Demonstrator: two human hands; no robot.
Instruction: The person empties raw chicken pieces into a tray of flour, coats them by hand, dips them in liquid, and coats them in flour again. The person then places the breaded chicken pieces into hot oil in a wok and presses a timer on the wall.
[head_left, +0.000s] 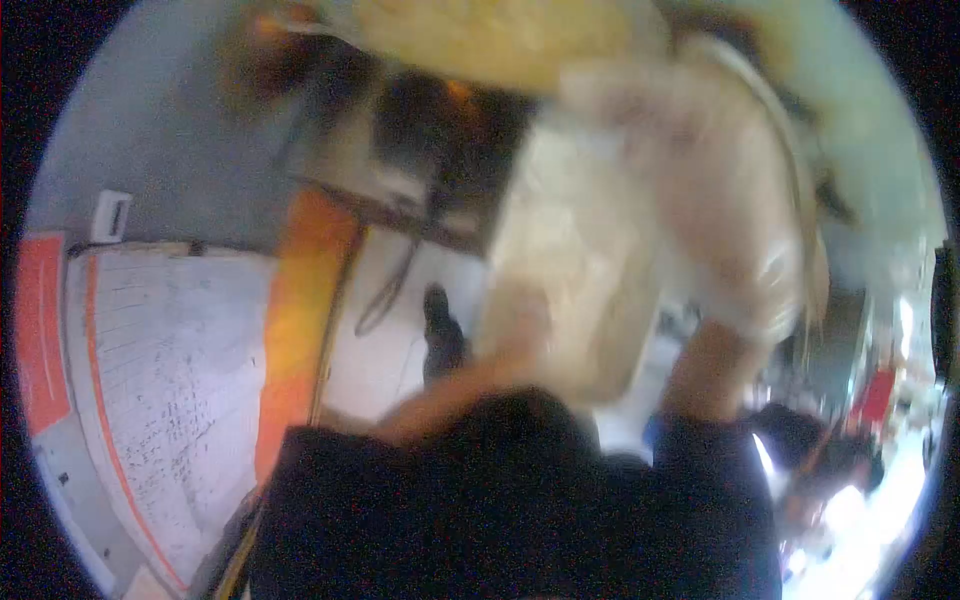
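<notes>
My right hand [700, 170], in a clear plastic glove, reaches forward over the right side of a long pale tray [625, 330]. Its blurred fingertips are near a large round yellow surface [510, 40] at the top of the view. Whether that hand holds anything does not show. Lower down, my left hand [525, 320] lies against the left part of the pale tray. Its fingers are smeared by motion, so their grip cannot be made out. What is in the tray is too blurred to name.
Orange glows, like flames, show beside dark stove-like equipment [430, 140] beyond the tray. To the left are a written sheet [175, 370], an orange strip [305, 300] and a grey wall [160, 130]. A dark shoe [440, 325] is below. Another person [825, 470] is at the lower right.
</notes>
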